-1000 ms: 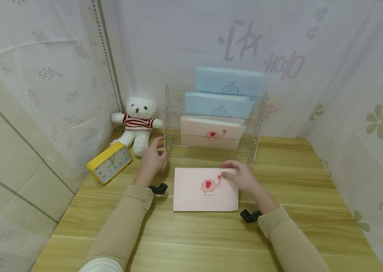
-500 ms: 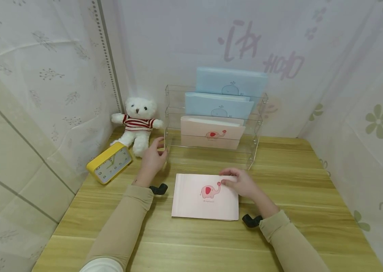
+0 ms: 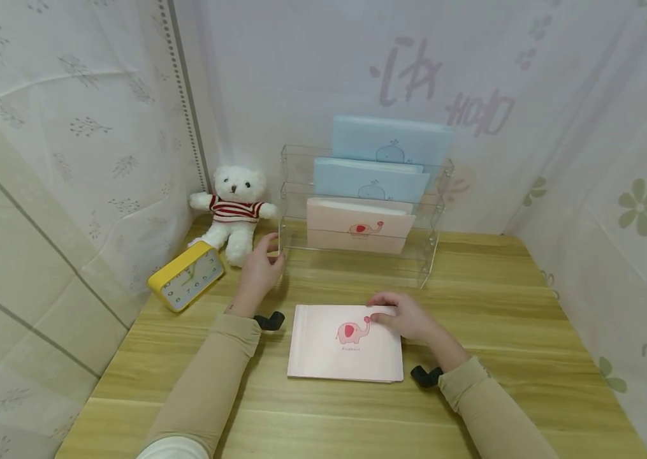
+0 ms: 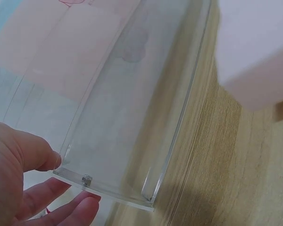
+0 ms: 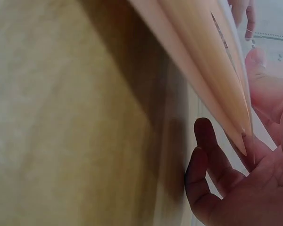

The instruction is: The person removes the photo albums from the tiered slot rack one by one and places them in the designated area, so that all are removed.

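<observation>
My right hand pinches the upper right part of a pink notebook with a red-eared elephant printed on its cover. It hangs tilted over the table, thumb on the cover, as the right wrist view shows the notebook's underside clear of the wood. My left hand holds the left side panel of a clear stepped rack, its thumb and fingertips at the panel's edge. Standing in the rack are another pink elephant notebook and two blue whale ones, the front and the back.
Left of the rack sits a white teddy bear in a striped shirt. A yellow alarm clock stands in front of it. Patterned cloth hangs behind and at both sides of the wooden table.
My right hand has drawn the pink notebook toward me, away from the rack, and the notebook looks slightly larger. My left hand has stayed at the rack's side.
</observation>
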`<state>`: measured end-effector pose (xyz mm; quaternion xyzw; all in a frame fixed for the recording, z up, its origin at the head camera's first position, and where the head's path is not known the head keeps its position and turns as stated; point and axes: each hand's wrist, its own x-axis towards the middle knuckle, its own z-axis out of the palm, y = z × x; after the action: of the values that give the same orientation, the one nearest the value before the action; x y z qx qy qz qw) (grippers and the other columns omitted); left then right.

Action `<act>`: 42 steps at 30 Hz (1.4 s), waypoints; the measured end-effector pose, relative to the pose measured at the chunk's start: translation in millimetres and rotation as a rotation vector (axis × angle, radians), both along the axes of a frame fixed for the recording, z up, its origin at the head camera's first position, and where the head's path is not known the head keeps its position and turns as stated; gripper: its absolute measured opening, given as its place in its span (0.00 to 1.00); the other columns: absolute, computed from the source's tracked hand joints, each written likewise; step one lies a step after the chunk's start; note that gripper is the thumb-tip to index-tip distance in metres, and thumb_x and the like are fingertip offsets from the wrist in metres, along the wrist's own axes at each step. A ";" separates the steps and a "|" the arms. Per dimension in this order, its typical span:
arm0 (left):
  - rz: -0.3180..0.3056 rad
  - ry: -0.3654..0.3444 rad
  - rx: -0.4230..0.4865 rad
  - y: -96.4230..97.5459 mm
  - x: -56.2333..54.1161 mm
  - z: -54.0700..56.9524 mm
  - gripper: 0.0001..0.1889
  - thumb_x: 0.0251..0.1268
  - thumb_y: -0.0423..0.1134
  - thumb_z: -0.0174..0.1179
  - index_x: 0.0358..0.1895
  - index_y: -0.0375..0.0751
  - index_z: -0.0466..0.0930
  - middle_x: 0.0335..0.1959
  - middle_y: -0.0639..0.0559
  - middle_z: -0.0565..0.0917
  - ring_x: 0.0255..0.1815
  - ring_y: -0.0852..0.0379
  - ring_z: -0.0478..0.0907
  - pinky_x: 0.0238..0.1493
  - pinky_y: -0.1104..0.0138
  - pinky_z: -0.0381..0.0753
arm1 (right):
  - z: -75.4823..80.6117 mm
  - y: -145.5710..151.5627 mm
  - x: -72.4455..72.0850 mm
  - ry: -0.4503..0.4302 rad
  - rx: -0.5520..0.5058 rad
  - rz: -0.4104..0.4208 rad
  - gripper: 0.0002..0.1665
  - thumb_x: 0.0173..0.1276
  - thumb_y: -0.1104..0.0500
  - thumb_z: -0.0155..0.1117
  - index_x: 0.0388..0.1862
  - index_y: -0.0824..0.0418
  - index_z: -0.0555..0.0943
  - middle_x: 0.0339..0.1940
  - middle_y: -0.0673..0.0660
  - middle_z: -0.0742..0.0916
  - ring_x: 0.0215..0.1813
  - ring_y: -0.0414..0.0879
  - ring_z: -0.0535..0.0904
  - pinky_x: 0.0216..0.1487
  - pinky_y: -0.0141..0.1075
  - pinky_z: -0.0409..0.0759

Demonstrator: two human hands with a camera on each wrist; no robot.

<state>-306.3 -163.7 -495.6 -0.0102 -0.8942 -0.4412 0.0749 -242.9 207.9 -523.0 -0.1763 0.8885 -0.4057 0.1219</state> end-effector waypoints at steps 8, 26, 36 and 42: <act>0.001 0.031 -0.015 1.4 2.1 -1.9 0.29 0.85 0.43 0.59 0.83 0.49 0.67 0.70 0.37 0.86 0.58 0.38 0.92 0.49 0.46 0.93 | -2.3 -0.2 4.4 -0.017 0.015 0.012 0.14 0.76 0.51 0.77 0.58 0.45 0.90 0.56 0.48 0.92 0.62 0.48 0.86 0.71 0.53 0.80; 0.010 0.066 -0.023 2.5 0.9 -4.5 0.28 0.84 0.41 0.60 0.82 0.48 0.69 0.68 0.36 0.87 0.55 0.38 0.93 0.48 0.45 0.93 | 1.2 -3.9 7.6 0.104 0.167 0.074 0.15 0.75 0.49 0.78 0.57 0.49 0.90 0.55 0.48 0.93 0.61 0.48 0.87 0.71 0.54 0.83; 0.014 0.064 -0.022 2.8 -0.4 -5.4 0.28 0.84 0.41 0.59 0.82 0.49 0.69 0.68 0.36 0.87 0.56 0.38 0.93 0.48 0.45 0.93 | 21.1 -2.9 -0.1 0.101 0.206 0.062 0.17 0.80 0.51 0.73 0.62 0.55 0.89 0.57 0.52 0.92 0.58 0.49 0.86 0.65 0.52 0.87; 0.022 0.057 -0.019 3.4 -0.7 -6.6 0.28 0.84 0.41 0.60 0.82 0.50 0.69 0.68 0.37 0.87 0.57 0.38 0.93 0.48 0.45 0.93 | 59.8 5.5 -20.1 0.299 0.070 -0.116 0.15 0.82 0.54 0.70 0.59 0.62 0.88 0.54 0.60 0.91 0.55 0.56 0.86 0.59 0.54 0.89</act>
<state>-306.9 -160.3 -502.1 -0.0136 -0.8960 -0.4312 0.1050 -263.0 213.4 -463.2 -0.1788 0.9190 -0.3501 -0.0294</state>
